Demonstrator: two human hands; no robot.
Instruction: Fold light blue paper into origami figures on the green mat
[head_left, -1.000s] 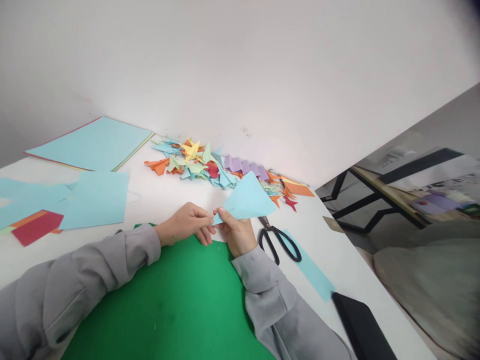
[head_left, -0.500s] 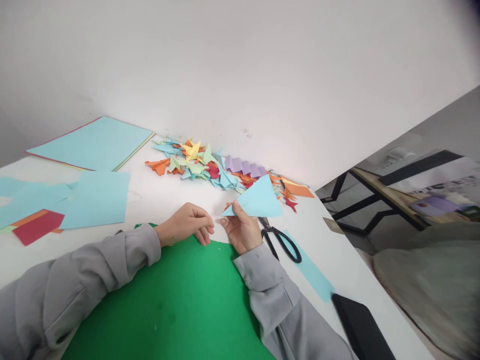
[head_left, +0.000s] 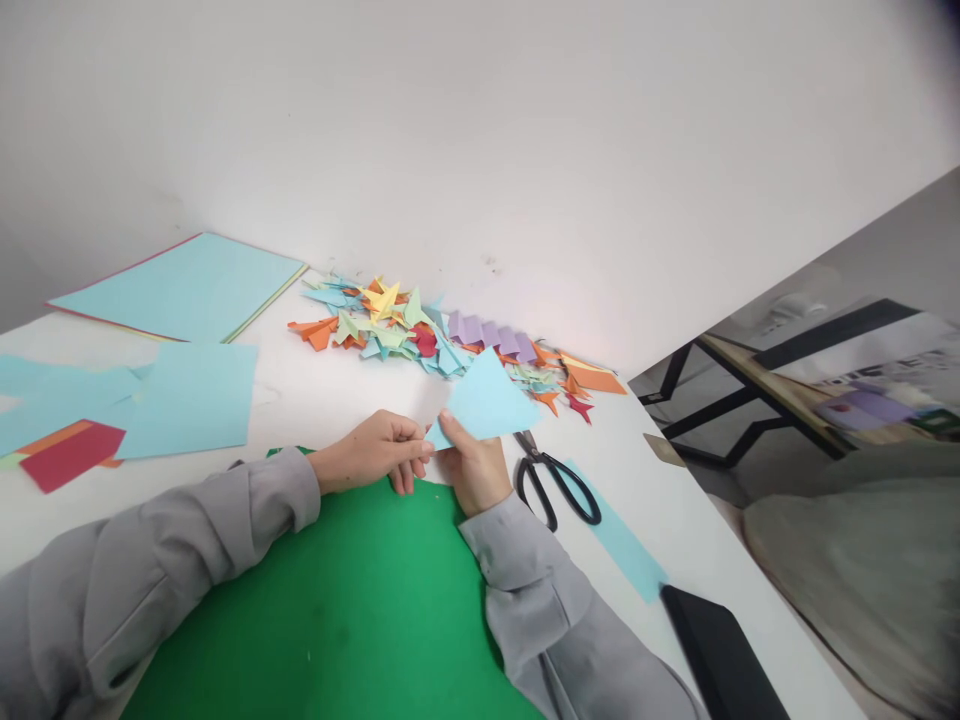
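A light blue folded piece of paper [head_left: 491,398], roughly triangular, is held up over the near part of the white table. My right hand [head_left: 478,470] grips its lower edge, thumb on top and the other fingers underneath. At the paper's left tip, the thumb and fingers of my left hand [head_left: 382,448] pinch the point. Below both wrists lies a green sheet [head_left: 337,610]. Black-handled scissors [head_left: 551,480] rest just right of my right hand, beside a light blue paper strip [head_left: 619,535].
Several folded paper shapes [head_left: 390,320] are piled along the wall, with a purple pleated strip [head_left: 491,335]. Stacked sheets [head_left: 187,285] lie at the back left. Nearer are blue paper [head_left: 199,400] and a red piece [head_left: 71,455]. A black object [head_left: 724,650] sits by the right table edge.
My right hand has moved left with the blue paper and turned it. The paper's tip now meets my left hand, whose fingers have closed on it.
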